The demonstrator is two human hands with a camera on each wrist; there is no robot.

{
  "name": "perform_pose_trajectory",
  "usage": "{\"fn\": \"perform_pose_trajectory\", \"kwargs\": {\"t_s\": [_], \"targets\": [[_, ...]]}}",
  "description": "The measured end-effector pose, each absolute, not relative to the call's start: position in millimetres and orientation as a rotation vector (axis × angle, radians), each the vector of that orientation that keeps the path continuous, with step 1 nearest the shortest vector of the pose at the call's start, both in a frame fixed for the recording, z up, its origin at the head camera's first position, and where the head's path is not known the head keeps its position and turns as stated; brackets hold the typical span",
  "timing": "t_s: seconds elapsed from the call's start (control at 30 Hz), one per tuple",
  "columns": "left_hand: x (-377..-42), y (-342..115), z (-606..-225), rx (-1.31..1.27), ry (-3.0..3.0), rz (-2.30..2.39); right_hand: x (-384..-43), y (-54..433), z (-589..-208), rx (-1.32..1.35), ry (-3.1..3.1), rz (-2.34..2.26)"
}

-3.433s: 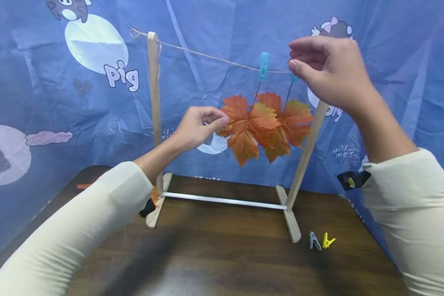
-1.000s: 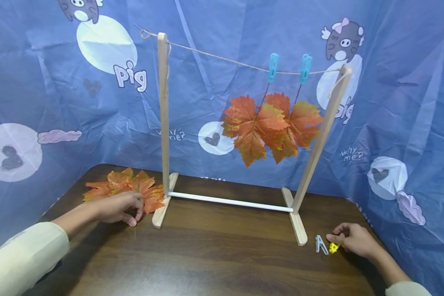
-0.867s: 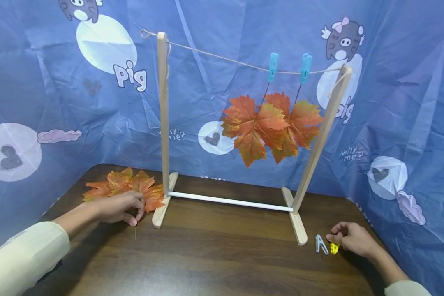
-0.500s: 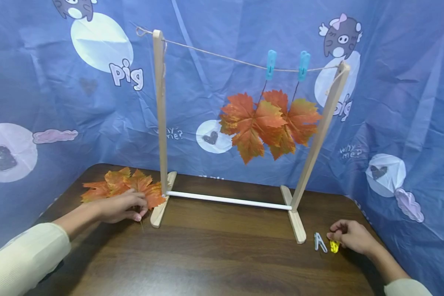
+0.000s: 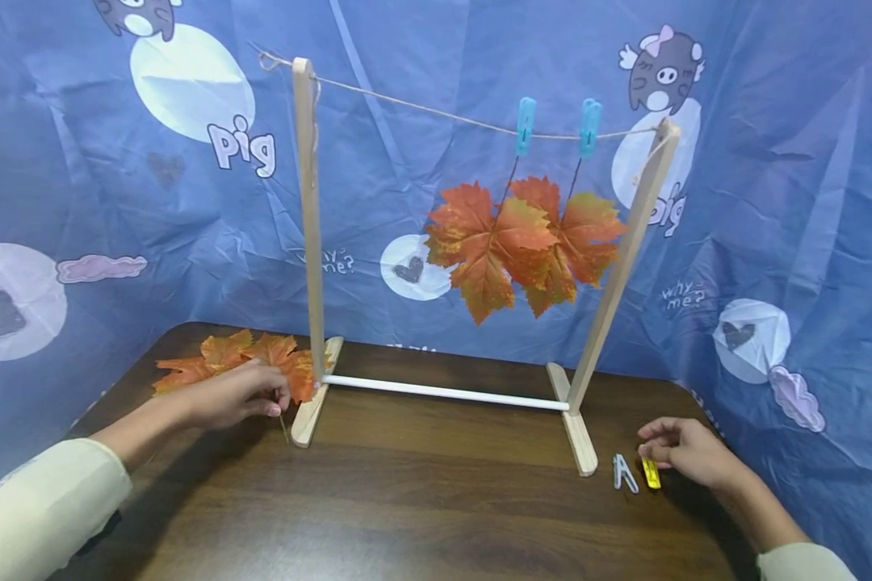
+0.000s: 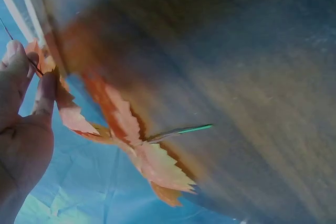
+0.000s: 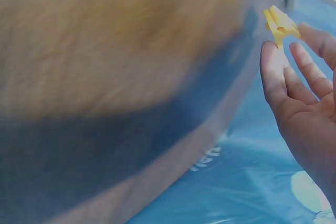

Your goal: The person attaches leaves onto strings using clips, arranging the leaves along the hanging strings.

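Note:
At the left, my left hand (image 5: 243, 395) pinches the thin stem of an orange maple leaf (image 5: 301, 373); in the left wrist view the dark stem (image 6: 34, 66) runs between thumb and fingertips. Another leaf (image 6: 157, 166) lies beside it with its green-tipped stem over the table. At the right, my right hand (image 5: 698, 456) holds a yellow clothespin (image 7: 282, 24) between thumb and fingertips, just above the table. A grey clothespin (image 5: 624, 474) stands right by it. Two light-blue clothespins (image 5: 526, 127) clip two maple leaves (image 5: 487, 250) to the string by their stems.
A wooden stand with a left post (image 5: 308, 226), a right post (image 5: 625, 266) and a white crossbar (image 5: 443, 394) rises from the brown table (image 5: 407, 500). Its string (image 5: 414, 105) sags between the post tops. Blue printed cloth (image 5: 378, 202) hangs behind.
Both hands came down from the hanging leaves to the table. The left hand has taken a leaf's stem and lifted slightly; the right has taken the yellow clothespin and turned it.

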State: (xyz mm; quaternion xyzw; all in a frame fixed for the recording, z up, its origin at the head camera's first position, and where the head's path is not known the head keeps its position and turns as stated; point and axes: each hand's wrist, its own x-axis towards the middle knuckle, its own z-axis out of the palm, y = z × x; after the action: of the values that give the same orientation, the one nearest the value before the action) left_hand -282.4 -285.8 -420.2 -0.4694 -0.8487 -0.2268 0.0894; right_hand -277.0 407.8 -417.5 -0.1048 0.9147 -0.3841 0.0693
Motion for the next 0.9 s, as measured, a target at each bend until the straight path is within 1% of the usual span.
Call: {"fn": "perform_pose_trajectory", "kwargs": {"t_s": [0.2, 0.4, 0.63, 0.9], "targets": [[-281, -285, -402, -1.421, -2.487, -0.759, -281, 394, -398, -0.554, 2.756, -1.137], [-278, -284, -385, -1.348, -2.465, -0.737, -282, 373, -376, -0.786, 2.802, -1.101], [-270, -272, -362, -1.292, -2.410, -0.837, -273, 341, -351, -0.828, 2.814, -1.114], [-259, -254, -343, -1.135, -2.377, -0.886, -265, 305, -324, -0.855, 2.753, -1.087]]}}
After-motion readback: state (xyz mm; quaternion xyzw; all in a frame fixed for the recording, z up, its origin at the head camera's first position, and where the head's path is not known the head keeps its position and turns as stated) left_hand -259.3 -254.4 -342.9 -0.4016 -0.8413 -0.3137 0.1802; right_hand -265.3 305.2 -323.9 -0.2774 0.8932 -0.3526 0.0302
